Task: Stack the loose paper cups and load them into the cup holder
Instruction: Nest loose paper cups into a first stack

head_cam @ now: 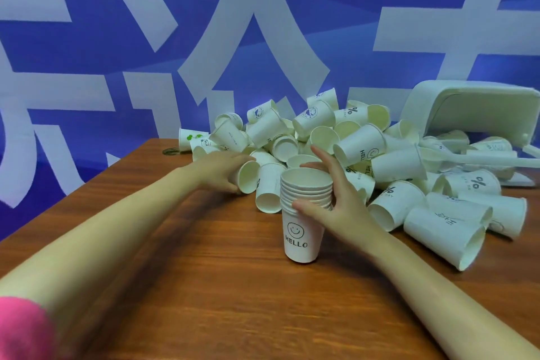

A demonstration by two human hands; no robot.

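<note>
Meanwhile, I am steadying a stack of paper cups (304, 213) with my right hand (336, 202) on the wooden table (204, 286).

My right thumb and spread fingers are curling round the upright stack's rims, above the "HELLO" smiley cup at its base. My left hand (223, 171) is gripping a loose cup (248, 177) lying on its side, mouth toward me, at the near edge of the heap of loose cups (365, 149). Behind the heap at right, a white plastic bin (479, 111) is lying tipped over, against a blue banner (87, 38).
</note>
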